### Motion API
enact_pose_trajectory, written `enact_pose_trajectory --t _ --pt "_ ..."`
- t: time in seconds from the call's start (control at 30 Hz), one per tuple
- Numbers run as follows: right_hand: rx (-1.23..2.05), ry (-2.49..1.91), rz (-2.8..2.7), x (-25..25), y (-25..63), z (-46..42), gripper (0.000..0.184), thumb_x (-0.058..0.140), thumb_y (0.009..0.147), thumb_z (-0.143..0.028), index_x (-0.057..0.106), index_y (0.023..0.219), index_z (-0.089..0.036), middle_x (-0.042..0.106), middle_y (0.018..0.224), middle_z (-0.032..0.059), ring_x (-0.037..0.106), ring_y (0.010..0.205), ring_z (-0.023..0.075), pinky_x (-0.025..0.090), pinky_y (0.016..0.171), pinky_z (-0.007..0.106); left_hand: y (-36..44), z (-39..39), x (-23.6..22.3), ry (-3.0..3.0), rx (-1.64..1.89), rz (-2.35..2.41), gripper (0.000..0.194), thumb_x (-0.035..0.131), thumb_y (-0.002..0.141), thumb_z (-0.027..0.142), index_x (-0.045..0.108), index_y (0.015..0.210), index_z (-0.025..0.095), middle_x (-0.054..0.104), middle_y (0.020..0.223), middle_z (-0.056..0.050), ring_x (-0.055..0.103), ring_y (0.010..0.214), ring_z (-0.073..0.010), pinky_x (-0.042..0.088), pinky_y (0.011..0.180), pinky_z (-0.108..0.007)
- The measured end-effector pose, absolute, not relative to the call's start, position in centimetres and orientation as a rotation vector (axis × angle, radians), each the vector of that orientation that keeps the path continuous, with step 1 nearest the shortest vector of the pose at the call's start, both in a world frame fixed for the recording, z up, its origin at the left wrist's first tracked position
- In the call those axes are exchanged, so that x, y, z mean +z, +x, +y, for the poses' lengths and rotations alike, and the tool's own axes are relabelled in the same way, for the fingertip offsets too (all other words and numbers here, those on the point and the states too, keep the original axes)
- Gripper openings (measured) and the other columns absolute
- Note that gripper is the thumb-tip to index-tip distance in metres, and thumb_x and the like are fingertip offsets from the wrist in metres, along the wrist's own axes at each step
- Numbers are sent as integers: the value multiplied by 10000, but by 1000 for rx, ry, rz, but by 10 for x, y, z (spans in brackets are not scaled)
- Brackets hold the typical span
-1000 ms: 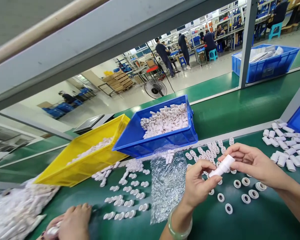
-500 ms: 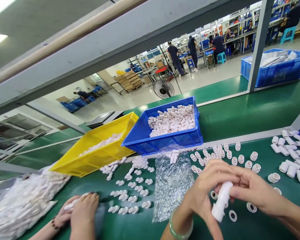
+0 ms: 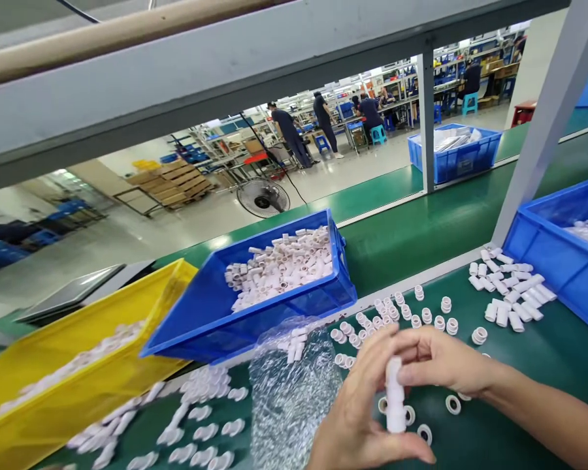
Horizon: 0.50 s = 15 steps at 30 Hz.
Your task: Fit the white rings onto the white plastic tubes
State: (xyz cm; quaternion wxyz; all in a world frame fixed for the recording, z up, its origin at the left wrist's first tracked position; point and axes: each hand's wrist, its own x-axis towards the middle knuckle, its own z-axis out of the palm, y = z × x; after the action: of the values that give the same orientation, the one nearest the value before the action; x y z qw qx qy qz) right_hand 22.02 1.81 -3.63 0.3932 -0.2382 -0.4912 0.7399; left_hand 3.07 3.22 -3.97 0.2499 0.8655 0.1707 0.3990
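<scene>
A white plastic pipe fitting [image 3: 395,398] stands nearly upright between my two hands. My right hand [image 3: 443,365] pinches its upper end between thumb and fingers. My left hand [image 3: 357,408] curves around it from the left, fingers behind the fitting and thumb stretched out below; exactly where those fingers touch is hidden. Beneath my hands lie several white rings [image 3: 453,405] on the green work surface. Short white collared fittings [image 3: 426,316] stand just beyond.
A clear plastic bag [image 3: 294,398] lies left of my hands, beside joined white fittings [image 3: 206,432]. Behind stand a blue bin [image 3: 279,333] and a yellow bin [image 3: 93,391] with white parts. White tubes [image 3: 514,287] lie near another blue bin [image 3: 558,261]. A grey post [image 3: 543,124] rises behind.
The view has swung right, so the bins appear further left and the right-hand bin shows. The fitting in my hands has turned more upright. The co-worker's hands have almost left the view.
</scene>
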Motion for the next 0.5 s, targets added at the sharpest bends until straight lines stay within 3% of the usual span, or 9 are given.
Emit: enact_pose_trajectory --t 0.1,0.2,0.27,0.5 --pt "1370 -918 -1374 -28 251 26 309 696 836 -421 671 1044 -194 715 1022 67 666 920 203 535 826 339 21 33 -42 2264 1205 597 1174 719 626 716 184 1554 234 382 1511 -213 372 1393 -408 335 1132 -601" --pt "724 -1278 -1420 -36 295 49 340 618 888 -444 626 1157 -234 691 1141 69 654 1012 232 528 888 373 11 36 -37 2148 1329 673 994 633 735 711 268 1529 236 411 1498 -171 408 1380 -353 387 1131 -521" --pt "485 -1470 -1527 -52 322 70 325 549 922 -422 602 1188 -243 682 1160 66 656 1017 239 526 887 378 7 39 -33 2105 1396 716 885 628 786 655 324 1505 239 447 1473 -146 453 1350 -315 425 1116 -459" --pt "572 -1615 -1968 -111 351 117 261 487 852 -170 671 1032 -218 727 1026 64 674 903 247 510 812 360 1 44 -27 2082 1434 766 719 634 857 524 392 1469 234 498 1425 -111 538 1258 -236 465 1077 -333"
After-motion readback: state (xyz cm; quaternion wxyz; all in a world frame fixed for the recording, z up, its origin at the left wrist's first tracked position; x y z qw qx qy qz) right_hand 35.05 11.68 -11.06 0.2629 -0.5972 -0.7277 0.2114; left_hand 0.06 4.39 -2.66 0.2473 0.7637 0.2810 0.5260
